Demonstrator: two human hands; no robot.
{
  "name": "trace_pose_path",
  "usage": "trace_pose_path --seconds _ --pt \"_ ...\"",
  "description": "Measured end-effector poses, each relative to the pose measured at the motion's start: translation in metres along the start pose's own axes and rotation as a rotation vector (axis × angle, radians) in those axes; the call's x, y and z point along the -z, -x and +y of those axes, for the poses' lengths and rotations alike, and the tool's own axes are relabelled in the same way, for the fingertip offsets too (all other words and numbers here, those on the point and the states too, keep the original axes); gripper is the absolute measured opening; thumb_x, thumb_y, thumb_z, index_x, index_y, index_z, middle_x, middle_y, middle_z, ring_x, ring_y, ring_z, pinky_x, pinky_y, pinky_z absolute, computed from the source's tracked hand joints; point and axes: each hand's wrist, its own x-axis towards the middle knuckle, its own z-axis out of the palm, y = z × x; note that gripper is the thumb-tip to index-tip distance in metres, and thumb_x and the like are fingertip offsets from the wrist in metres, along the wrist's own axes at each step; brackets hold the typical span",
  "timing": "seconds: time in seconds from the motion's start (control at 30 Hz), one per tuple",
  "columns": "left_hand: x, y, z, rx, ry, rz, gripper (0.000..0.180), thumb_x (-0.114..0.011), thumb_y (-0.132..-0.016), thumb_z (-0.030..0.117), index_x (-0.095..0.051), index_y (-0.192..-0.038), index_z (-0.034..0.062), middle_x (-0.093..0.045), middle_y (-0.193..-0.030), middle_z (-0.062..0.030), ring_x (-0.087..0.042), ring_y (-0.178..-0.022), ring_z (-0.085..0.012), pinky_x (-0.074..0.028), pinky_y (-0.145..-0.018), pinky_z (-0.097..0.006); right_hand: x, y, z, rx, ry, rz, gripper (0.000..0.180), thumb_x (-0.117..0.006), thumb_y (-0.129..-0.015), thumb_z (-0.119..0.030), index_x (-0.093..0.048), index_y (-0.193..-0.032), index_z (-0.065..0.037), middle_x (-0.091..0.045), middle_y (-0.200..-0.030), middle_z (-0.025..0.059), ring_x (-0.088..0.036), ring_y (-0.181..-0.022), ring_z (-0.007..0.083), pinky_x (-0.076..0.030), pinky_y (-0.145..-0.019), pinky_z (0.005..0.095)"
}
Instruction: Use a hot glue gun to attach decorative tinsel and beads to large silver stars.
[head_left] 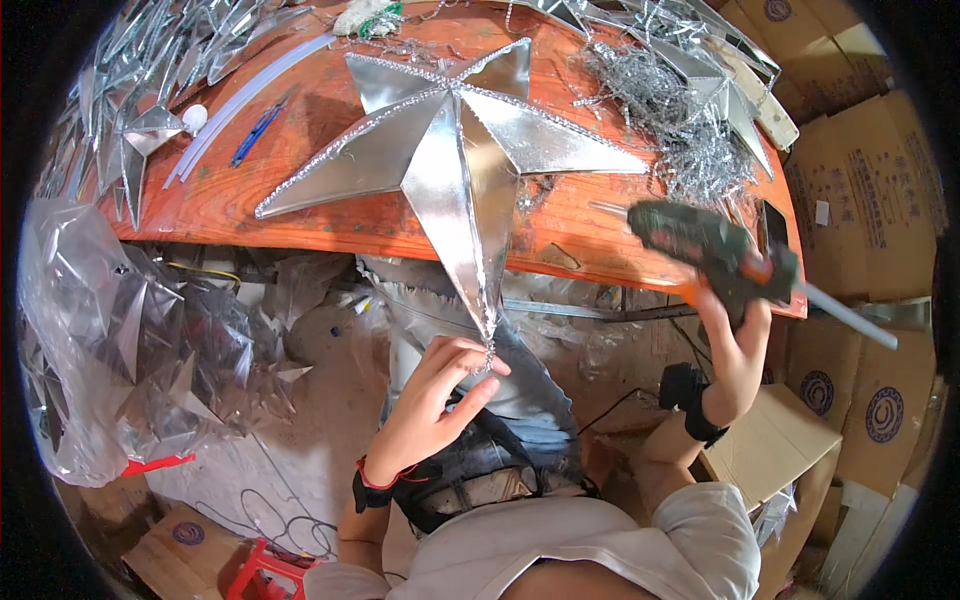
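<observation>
A large silver foil star point(435, 150) lies on the orange table, one long point reaching over the front edge toward me. Sparkly silver trim runs along its ridges and edges. At that near tip, my left hand point(440, 390) pinches a short piece of silver tinsel trim point(488, 358) between thumb and fingers. Off to the right, my right hand point(735, 345) is wrapped round the handle of a dark green glue gun point(690, 235). Its nozzle points left, toward the star but apart from it. A whitish glue stick point(850, 315) sticks out of the gun's back end.
A tangled heap of silver tinsel point(670, 110) covers the table's right side. Blue pens point(262, 130) and translucent glue sticks point(235, 105) lie at the left. More foil stars point(140, 140) are piled far left. Bagged stars point(120, 350) stand below; cardboard boxes point(870, 200) line the right.
</observation>
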Motion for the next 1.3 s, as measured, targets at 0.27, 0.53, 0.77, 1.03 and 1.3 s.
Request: trace_pose_path --seconds 0.27,0.53,0.77,1.03,1.3 --pt "0.007 0.004 0.01 0.024 -0.006 -0.038 0.015 -0.046 -0.09 0.007 -0.06 -0.088 0.0009 -0.059 -0.092 -0.0107 -0.054 -0.091 -0.0257 -0.041 -0.085 -0.035 -0.032 -0.049 0.016 -0.003 0.479 0.085 0.03 -0.07 -0.079 -0.023 -0.059 -0.087 0.003 -0.054 -0.076 0.0105 -0.052 -0.067 0.0197 -0.041 -0.063 0.0314" --pt "-0.004 0.01 0.008 0.102 0.005 -0.089 0.012 -0.048 -0.09 0.005 -0.058 -0.091 -0.0011 -0.06 -0.091 -0.0068 -0.051 -0.09 -0.0238 -0.042 -0.08 -0.032 -0.032 -0.045 0.022 0.15 0.424 0.316 0.017 -0.06 -0.086 -0.017 -0.058 -0.088 -0.001 -0.055 -0.08 0.0089 -0.054 -0.073 0.0191 -0.042 -0.066 0.0302" --pt "-0.019 0.005 -0.002 0.199 0.187 -0.213 0.02 -0.044 -0.094 0.01 -0.059 -0.099 -0.0016 -0.063 -0.095 -0.0081 -0.056 -0.088 -0.0208 -0.043 -0.081 -0.03 -0.036 -0.009 -0.015 0.347 -0.015 -0.057 0.005 -0.056 -0.08 0.002 -0.057 -0.084 0.001 -0.06 -0.083 0.01 -0.057 -0.076 0.0209 -0.044 -0.072 0.0295" --pt "-0.011 0.016 0.002 0.509 0.606 -0.106 0.029 -0.044 -0.096 0.018 -0.057 -0.111 -0.0024 -0.062 -0.104 -0.0081 -0.056 -0.097 -0.0137 -0.041 -0.089 -0.027 -0.066 0.016 -0.015 0.474 -0.195 -0.676 0.019 -0.068 -0.075 -0.005 -0.062 -0.093 -0.003 -0.058 -0.086 0.0073 -0.056 -0.08 0.0237 -0.045 -0.074 0.0337" --pt "-0.01 0.028 0.013 0.583 0.53 -0.031 0.031 -0.038 -0.097 0.017 -0.05 -0.116 -0.0048 -0.054 -0.114 -0.0109 -0.051 -0.107 -0.0153 -0.04 -0.092 -0.03 -0.078 0.021 -0.017 0.565 -0.181 -0.678 0.028 -0.076 -0.065 -0.013 -0.069 -0.092 -0.009 -0.059 -0.086 0.0015 -0.054 -0.076 0.0182 -0.042 -0.067 0.0295"
